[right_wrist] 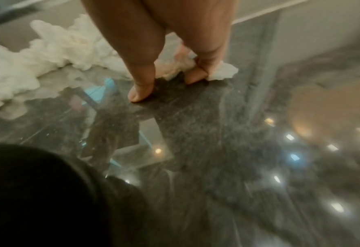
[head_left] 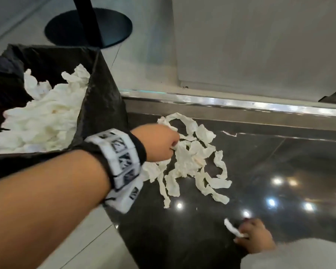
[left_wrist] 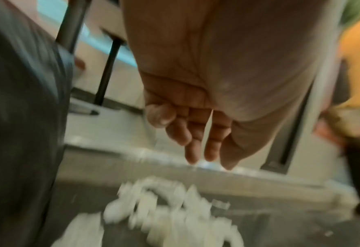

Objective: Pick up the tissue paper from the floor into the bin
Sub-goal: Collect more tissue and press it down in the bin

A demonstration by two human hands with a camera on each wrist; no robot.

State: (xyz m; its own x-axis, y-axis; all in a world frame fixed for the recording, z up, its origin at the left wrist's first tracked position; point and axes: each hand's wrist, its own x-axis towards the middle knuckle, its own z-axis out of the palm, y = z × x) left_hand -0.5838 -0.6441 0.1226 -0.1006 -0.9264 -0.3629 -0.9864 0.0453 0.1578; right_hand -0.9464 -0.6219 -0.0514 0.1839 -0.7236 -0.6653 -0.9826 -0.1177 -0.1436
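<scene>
A loose pile of white tissue strips lies on the dark glossy floor. My left hand reaches across to the pile's left edge. In the blurred left wrist view its fingers hang relaxed above the tissue strips and hold nothing. Near the bottom right, my right hand pinches a small tissue piece against the floor. The right wrist view shows that tissue piece under a curled finger. The bin, lined with a black bag, stands at the left, heaped with tissue.
A metal threshold strip runs behind the pile, below a white panel. A black round pole base sits beyond the bin. A tiny scrap lies near the strip. Light tiles border the dark floor.
</scene>
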